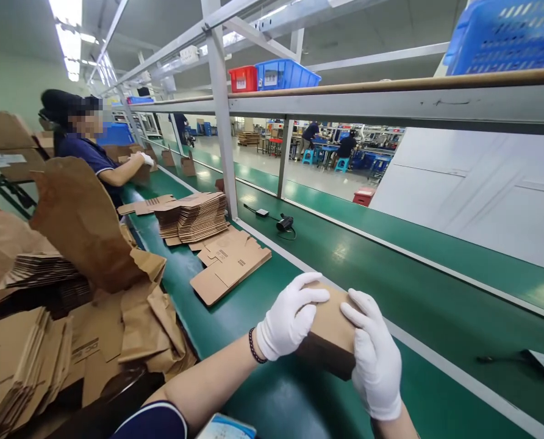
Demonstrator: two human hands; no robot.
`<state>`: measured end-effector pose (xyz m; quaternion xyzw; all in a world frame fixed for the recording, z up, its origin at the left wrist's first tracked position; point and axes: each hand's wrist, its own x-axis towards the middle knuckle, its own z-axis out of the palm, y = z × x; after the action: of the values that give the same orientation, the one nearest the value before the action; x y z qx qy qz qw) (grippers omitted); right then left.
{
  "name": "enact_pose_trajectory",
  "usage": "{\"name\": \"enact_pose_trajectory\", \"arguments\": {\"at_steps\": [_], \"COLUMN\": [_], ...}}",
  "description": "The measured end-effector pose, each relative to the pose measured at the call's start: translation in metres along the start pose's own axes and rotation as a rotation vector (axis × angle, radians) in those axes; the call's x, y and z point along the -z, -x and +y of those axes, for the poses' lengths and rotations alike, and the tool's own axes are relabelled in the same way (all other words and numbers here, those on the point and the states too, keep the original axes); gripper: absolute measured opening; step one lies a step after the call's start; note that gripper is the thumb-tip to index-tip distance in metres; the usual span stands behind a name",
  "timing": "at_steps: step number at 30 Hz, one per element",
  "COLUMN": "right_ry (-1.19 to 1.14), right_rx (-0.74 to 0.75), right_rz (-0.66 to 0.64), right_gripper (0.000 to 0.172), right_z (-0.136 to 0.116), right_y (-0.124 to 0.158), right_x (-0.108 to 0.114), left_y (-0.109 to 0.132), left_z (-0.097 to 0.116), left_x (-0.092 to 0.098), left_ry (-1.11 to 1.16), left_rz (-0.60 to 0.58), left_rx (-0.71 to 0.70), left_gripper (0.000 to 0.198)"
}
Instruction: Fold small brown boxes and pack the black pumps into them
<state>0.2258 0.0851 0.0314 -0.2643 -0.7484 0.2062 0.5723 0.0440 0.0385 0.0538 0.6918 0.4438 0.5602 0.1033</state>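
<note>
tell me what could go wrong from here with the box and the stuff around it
The box sits between the left grip and the right grip; uneven pressure might skew it or let it slip.

The carton stack has uneven, fanned layers, so a bump could spread it.

Crumpled paper lies near the left forearm, which might brush or snag it if it swings out.

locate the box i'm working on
In the head view, the box is right of lower centre, between your left hand and right hand, over the green surface.
</note>
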Motion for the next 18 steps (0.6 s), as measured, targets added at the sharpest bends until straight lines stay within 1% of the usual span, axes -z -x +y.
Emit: {"name": "enact_pose_trajectory", "arguments": {"at_steps": [2,4,7,10,11,12,13,14,15,16,17,18], "right_ry": [0.003,-0.001,0.000,0.007,-0.001,-0.014,-0.033,-0.058,-0.088,-0.127,-0.168,-0.201], "right_rx": [0.024,0.060,0.105,0.091,0.077,0.062,0.047,0.034,0.022,0.009,-0.014,-0.060], "right_rz": [0.014,0.021,0.004,0.001,0.014,0.026,0.035,0.037,0.030,0.023,0.028,0.050], "right_gripper": [0.023,0.022,0.029,0.031,0.030,0.029,0.027,0.025,0.024,0.026,0.029,0.033], "right_z": [0.000,-0.003,-0.007,-0.008,-0.007,-0.006,-0.005,-0.002,0.000,0.004,0.008,0.013], "right_y": [-0.002,-0.006,-0.010,-0.012,-0.012,-0.011,-0.011,-0.011,-0.011,-0.012,-0.013,-0.014], "right_x": [0.000,-0.001,-0.002,-0.001,0.000,0.002,0.003,0.004,0.005,0.005,0.005,0.004], "left_y": [-0.002,-0.003,-0.005,-0.004,-0.003,-0.003,-0.002,-0.002,-0.003,-0.004,-0.006,-0.008], "left_z": [0.000,0.000,0.001,0.001,0.000,0.000,0.000,0.000,0.000,-0.001,-0.002,-0.005], "left_x": [0.003,0.004,0.005,0.004,0.004,0.005,0.006,0.008,0.011,0.015,0.019,0.024], "left_ry": [-0.007,0.005,0.023,0.026,0.028,0.027,0.023,0.014,-0.002,-0.022,-0.036,-0.028], "left_rz": [-0.006,-0.013,-0.031,-0.036,-0.043,-0.067,-0.113,-0.175,-0.243,-0.291,-0.292,-0.231], "left_rx": [-0.003,0.027,0.078,0.086,0.088,0.101,0.125,0.158,0.198,0.246,0.295,0.339], "left_gripper": [0.035,0.036,0.039,0.044,0.042,0.039,0.040,0.054,0.074,0.086,0.085,0.075]}}
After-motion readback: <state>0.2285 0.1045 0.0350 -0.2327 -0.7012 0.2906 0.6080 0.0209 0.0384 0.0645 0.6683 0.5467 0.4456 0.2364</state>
